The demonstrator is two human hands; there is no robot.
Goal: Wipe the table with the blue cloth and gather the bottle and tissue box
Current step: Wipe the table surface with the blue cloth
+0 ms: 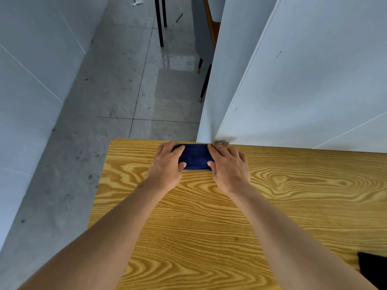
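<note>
A dark blue cloth (195,156), folded small, lies at the far edge of the wooden table (293,195). My left hand (167,164) presses on its left end and my right hand (229,166) on its right end, fingers spread over the fabric and thumbs on its near side. Both arms reach straight out across the tabletop. Neither the bottle nor the tissue box is in view.
A white wall panel (303,80) stands right behind the table's far right edge. The table's left edge drops to a grey tiled floor (117,91). Chair legs (161,24) stand further back. A dark object (372,268) shows at the bottom right corner.
</note>
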